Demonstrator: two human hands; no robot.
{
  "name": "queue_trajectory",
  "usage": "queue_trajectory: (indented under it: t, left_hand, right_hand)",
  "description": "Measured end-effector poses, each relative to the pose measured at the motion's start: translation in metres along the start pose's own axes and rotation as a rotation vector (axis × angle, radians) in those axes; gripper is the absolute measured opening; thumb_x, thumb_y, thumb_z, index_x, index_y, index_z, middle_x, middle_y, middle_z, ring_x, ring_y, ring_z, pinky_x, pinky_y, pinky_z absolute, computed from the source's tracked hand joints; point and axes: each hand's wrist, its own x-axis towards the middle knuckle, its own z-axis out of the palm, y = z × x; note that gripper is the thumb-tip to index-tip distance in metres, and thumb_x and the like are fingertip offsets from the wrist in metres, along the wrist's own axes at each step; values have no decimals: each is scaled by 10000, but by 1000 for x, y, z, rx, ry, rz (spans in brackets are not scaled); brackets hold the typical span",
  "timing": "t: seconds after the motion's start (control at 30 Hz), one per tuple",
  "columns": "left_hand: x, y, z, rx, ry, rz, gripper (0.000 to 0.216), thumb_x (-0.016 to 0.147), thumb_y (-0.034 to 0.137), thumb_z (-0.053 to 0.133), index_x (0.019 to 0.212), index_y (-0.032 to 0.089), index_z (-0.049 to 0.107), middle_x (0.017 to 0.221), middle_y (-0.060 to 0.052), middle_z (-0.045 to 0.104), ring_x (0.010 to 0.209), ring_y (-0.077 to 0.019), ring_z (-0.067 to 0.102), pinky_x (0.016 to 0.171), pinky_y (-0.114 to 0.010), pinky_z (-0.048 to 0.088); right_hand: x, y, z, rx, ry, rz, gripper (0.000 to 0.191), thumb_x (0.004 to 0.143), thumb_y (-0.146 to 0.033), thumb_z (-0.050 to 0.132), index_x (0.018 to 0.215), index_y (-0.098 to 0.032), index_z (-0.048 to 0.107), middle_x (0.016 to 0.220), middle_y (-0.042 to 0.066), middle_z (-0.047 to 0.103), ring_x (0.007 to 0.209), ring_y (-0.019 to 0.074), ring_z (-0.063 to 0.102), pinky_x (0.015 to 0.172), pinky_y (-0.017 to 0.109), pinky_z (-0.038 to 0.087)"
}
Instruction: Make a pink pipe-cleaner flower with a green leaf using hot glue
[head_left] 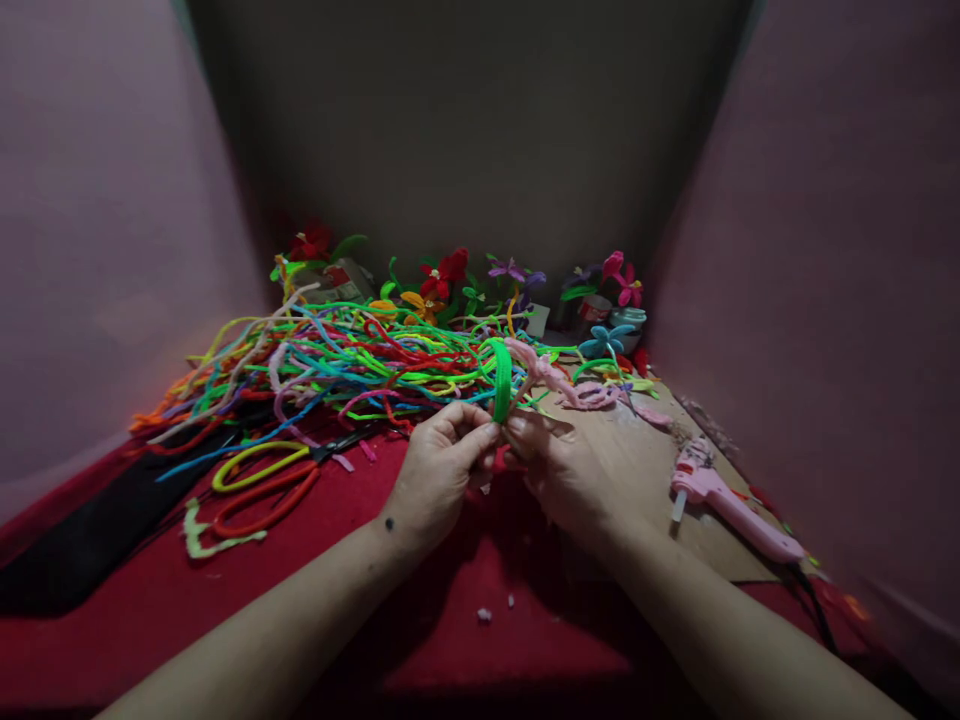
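My left hand (439, 470) and my right hand (559, 465) meet at the middle of a red cloth. Both pinch the lower end of a bent green pipe cleaner (501, 380) that stands up in a narrow loop between the fingertips. A pink pipe cleaner piece (544, 372) leans right beside the loop, close to my right hand's fingers; its lower end is hidden by them. Just behind the hands lies a big tangled heap of coloured pipe cleaners (337, 365).
Finished pipe-cleaner flowers (442, 275) stand in small pots along the back wall. A pink glue gun (731, 505) lies on a cardboard sheet (645, 470) at the right. Scissors with yellow and orange handles (259, 485) lie at the left. Pink walls close in on both sides.
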Motion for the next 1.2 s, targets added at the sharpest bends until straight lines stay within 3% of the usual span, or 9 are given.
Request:
queue_trajectory:
  t: [0.2, 0.3, 0.5, 0.83, 1.07, 1.2]
  left_hand:
    - [-3, 3, 1, 57, 50, 34, 179, 697, 282, 629, 702, 169, 491, 492, 80, 478, 401, -32, 396, 390, -138, 316]
    - [-3, 2, 2, 95, 74, 45, 173, 710, 303, 606, 720, 181, 484, 465, 88, 477, 337, -38, 368, 335, -149, 296]
    - [0, 1, 2, 166, 121, 82, 170, 723, 313, 597, 722, 191, 477, 454, 89, 486, 324, -58, 409, 320, -160, 311]
    - [-2, 3, 2, 389, 124, 184, 108, 730, 250, 557, 653, 177, 536, 485, 76, 471, 419, -61, 385, 442, -185, 333]
    - [1, -7, -6, 641, 65, 442, 64, 770, 219, 544, 741, 175, 581, 726, -8, 610, 675, -125, 553, 628, -215, 424]
    - [2, -9, -11, 861, 50, 647, 120, 821, 204, 486, 753, 176, 580, 714, -24, 591, 673, -130, 554, 652, -229, 422]
  right_hand:
    - [-5, -10, 2, -250, 92, -143, 166, 752, -302, 612, 861, -223, 709, 942, 27, 664, 888, 191, 564, 865, 359, 424]
    - [-5, -9, 3, -297, 104, -172, 181, 762, -299, 607, 897, -244, 715, 1002, 38, 663, 1026, 222, 542, 924, 391, 402]
    - [-4, -4, 4, -403, 157, -301, 133, 763, -252, 610, 826, -264, 726, 925, 19, 675, 943, 196, 581, 894, 358, 432]
    - [-5, -2, 4, -437, 153, -298, 162, 792, -248, 573, 852, -229, 721, 873, 15, 683, 889, 188, 590, 846, 331, 443]
    - [-5, -5, 3, -453, 118, -317, 183, 810, -229, 547, 871, -241, 719, 865, 10, 683, 904, 186, 585, 880, 334, 420]
    - [-5, -5, 2, -546, 117, -326, 177, 815, -211, 542, 834, -234, 716, 839, 18, 654, 861, 178, 570, 863, 326, 414]
